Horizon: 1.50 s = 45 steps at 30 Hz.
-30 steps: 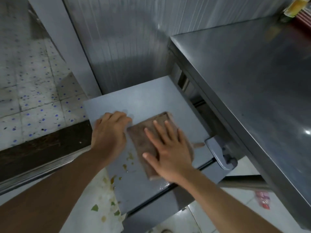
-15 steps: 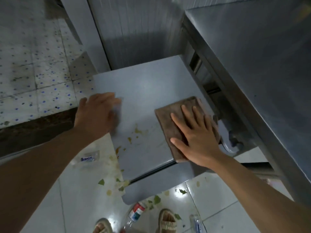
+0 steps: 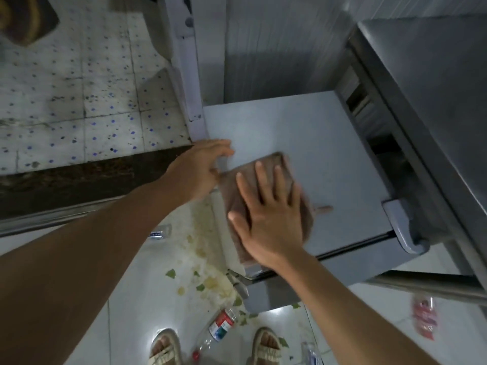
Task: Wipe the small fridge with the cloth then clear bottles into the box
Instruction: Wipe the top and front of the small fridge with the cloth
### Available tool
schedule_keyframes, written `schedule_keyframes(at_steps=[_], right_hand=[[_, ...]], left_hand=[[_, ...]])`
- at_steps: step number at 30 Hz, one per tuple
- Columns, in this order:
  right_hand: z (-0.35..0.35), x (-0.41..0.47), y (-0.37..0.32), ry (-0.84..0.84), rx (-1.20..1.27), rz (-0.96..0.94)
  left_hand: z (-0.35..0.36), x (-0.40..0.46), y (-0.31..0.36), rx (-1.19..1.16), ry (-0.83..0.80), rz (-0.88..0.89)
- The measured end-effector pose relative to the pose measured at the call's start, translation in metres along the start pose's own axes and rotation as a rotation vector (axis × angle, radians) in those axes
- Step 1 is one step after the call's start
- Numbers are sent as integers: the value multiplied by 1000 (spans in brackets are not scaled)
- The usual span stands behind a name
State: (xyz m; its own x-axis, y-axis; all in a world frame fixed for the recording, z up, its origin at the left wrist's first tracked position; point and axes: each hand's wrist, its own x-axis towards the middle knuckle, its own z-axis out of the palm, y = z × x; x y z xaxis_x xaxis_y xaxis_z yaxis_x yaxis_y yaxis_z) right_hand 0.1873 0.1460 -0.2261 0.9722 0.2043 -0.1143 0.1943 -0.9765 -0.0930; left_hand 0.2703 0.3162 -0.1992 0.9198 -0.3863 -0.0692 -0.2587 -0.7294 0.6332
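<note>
The small grey fridge (image 3: pixel 303 133) stands low in front of me, and I see its flat top. A folded brown cloth (image 3: pixel 274 167) lies on the top near its left front edge. My right hand (image 3: pixel 271 214) presses flat on the cloth, fingers spread. My left hand (image 3: pixel 200 169) rests open at the fridge's left edge, touching the cloth's corner. Plastic bottles lie on the floor: one with a red and white label (image 3: pixel 220 325) between my feet, one (image 3: pixel 158 233) under my left arm, one (image 3: pixel 424 314) at the right. No box is in view.
A steel counter (image 3: pixel 434 101) rises at the right, overhanging the fridge's right side. A metal wall (image 3: pixel 276 48) stands behind. Food scraps and leaf bits (image 3: pixel 208 283) litter the white floor tiles by the fridge's left front corner. My sandalled feet (image 3: pixel 266 346) are below.
My right hand has slid the cloth from the fridge top's right side to its left front edge. The scraps on the top are gone. My left hand stays at the left edge.
</note>
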Motion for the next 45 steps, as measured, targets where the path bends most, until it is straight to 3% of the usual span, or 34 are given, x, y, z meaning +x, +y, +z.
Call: schedule_keyframes(at_steps=[3,6,16,20,25,30,34,39,42,45], right_hand=[[7,-44,-24,10,-25,-122],[7,-56,-22,-10,-43,-130],[-6,94,-37,-21,-31,28],[-5,27,-35,-43,6,-25],[4,-82,-30,-16,34,102],[-1,-54,1,15,52,229],[-3,-26,47,57,9,337],[-13,-3,105,-8,0,375],[-10,-35,111,-5,7,386],[-12,-97,114,26,-20,390]], left_hand=[[-14,-15,0,-36,-18,-21],[-22,-27,-8,12,11,-75],[-37,-45,-25,68,49,-87],[-42,-46,-17,85,3,-59],[-28,-38,19,78,-64,28],[1,-21,43,79,-86,124],[21,-22,45,170,-84,56],[43,-23,57,250,-11,-70],[61,-17,74,228,57,-145],[81,-7,96,257,57,-88]])
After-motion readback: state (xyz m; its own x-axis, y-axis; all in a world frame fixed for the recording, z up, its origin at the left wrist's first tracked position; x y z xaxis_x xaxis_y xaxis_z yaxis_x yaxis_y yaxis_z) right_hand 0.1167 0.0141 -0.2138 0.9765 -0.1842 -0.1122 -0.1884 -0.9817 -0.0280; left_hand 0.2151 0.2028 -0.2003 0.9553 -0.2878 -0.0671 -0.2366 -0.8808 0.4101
